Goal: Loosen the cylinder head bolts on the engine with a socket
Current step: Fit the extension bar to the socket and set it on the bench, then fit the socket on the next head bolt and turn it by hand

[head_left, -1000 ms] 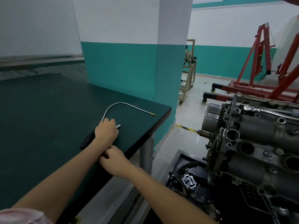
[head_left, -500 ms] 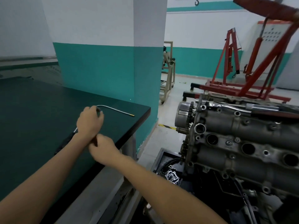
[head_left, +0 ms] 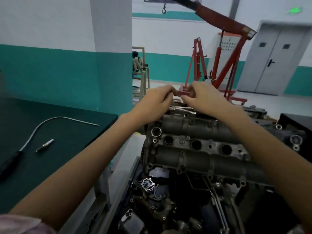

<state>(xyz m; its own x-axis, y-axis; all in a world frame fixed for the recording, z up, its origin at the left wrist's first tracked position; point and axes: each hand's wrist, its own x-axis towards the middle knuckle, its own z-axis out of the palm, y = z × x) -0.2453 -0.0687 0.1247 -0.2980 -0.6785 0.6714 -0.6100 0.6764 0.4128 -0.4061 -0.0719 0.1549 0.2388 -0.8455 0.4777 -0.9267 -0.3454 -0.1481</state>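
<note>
Head view: left hand [head_left: 156,100], right hand [head_left: 200,97] meeting above engine [head_left: 202,156], fingers curled; held thing unclear.

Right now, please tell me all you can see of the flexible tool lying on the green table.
The flexible tool lies flat on the dark green table, left of the engine. It has a black handle at the near end, then a pale bendable shaft that curves away and runs straight to a thin tip near the table's far edge. It looks like metal. No hand touches it. A small metal bit lies apart beside it.
</note>
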